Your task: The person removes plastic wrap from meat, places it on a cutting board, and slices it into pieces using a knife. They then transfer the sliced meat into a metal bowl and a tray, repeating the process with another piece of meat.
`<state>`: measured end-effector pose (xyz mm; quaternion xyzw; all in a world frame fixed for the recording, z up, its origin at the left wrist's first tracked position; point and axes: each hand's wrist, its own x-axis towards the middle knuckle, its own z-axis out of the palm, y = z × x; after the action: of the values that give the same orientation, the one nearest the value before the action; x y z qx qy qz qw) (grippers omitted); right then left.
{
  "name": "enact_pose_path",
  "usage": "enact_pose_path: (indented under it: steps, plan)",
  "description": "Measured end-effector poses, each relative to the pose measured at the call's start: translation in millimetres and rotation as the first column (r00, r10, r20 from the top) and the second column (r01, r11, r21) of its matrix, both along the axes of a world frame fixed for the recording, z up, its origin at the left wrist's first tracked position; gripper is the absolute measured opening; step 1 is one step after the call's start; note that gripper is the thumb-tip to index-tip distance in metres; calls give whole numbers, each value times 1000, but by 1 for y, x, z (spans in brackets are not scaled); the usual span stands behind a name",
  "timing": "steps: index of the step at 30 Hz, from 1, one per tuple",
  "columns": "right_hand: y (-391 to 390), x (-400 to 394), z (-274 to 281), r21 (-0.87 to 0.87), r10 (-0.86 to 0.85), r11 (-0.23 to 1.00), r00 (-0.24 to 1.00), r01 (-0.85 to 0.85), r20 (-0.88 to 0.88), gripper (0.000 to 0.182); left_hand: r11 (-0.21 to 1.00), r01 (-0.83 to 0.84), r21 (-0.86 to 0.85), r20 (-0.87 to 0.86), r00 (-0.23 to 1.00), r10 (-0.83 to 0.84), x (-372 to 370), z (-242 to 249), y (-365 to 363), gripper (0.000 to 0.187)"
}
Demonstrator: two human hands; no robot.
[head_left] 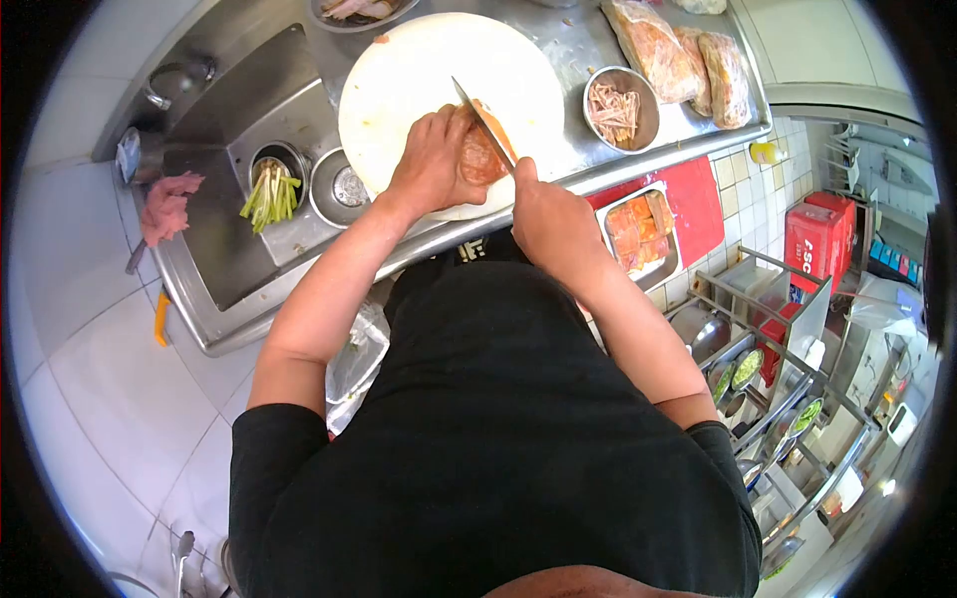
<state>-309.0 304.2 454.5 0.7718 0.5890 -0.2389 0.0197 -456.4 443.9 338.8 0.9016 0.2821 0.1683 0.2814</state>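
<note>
**Kitchen station, head view: steel table, cutting board, meat under the knife**

Head view, surface. Stainless steel table (249,269), seen from above, running from lower left to upper right. Round white cutting board (419,70) at its centre. On the board's near edge: one slab of pinkish-orange meat (480,157).

Hands. Left hand (431,159) lies flat on the meat, fingers curled over its far side, pressing it to the board. Right hand (543,204) is closed around the handle of a knife (483,122); the blade runs up and away from the hand, lying along the right edge of the meat, touching it.

Other items on the table. Round metal bowl (620,108) of pale meat strips, just right of the board. Clear bags of orange marinated meat (688,55) at the far right end. Small round tin of green and white vegetable sticks (269,189), left of the board; an empty round metal dish (344,187) beside it. Dish of meat pieces (359,10) at the top edge, partly cut off. Pink lump, meat or cloth, cannot tell (167,204), at the table's left end.

Below the table edge. Rectangular metal tray of orange meat chunks (638,231) resting on a red surface (698,199).

Room. White tiled floor (100,379). Wire rack (768,359) at right holding metal bowls, some with green contents. Red box (819,239) beyond it. The person's black shirt fills the lower frame.
</note>
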Motion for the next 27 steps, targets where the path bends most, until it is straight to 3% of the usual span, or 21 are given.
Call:
enact_pose_path:
  steps: [10, 14, 16, 19, 27]
  plan:
    - [37, 8, -13, 28, -6, 1000, 993, 10, -122, 16, 998, -56, 25, 6, 998, 56, 2, -9, -4, 110]
    - [30, 10, 3, -52, -31, 998, 994, 26, -103, 17, 998, -45, -43, -40, 998, 43, 4, -2, -2, 114]
    - [26, 9, 13, -173, -38, 985, 998, 28, -56, 21, 998, -58, -17, -18, 998, 57, 3, -6, -2, 114]
    - [28, 13, 2, -84, -24, 996, 994, 15, -105, 14, 998, -54, -17, -8, 999, 54, 3, -12, -3, 113]
    - [46, 16, -54, -101, -54, 994, 990, 41, -129, 17, 996, -61, 71, -17, 998, 62, 4, -17, -6, 109]
